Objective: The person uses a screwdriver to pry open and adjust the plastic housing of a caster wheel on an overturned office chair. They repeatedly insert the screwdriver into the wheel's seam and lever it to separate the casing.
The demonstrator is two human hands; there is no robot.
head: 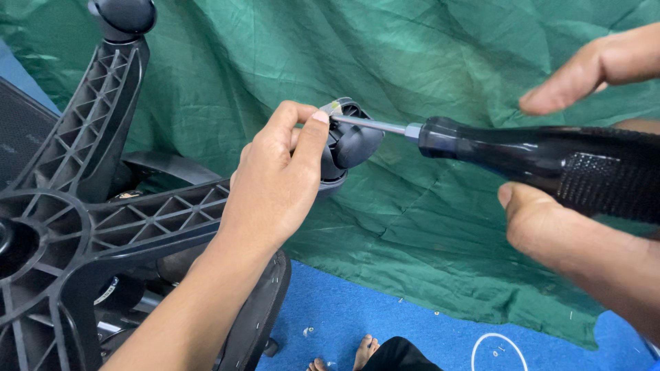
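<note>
Black plastic caster (350, 141) at the tip of one leg of the upturned chair base (103, 220) is being worked loose, as I judge it, with the screwdriver (522, 161) blade set into it near the top. The left hand (275, 182) steadies the wheel, its fingers (306, 134) pinched closed on the blade tip at the caster, while the right hand (584, 227) wraps loosely round the handle, forefinger lifted clear. Prying next would call for a firmer right grip and the wheel held square.
</note>
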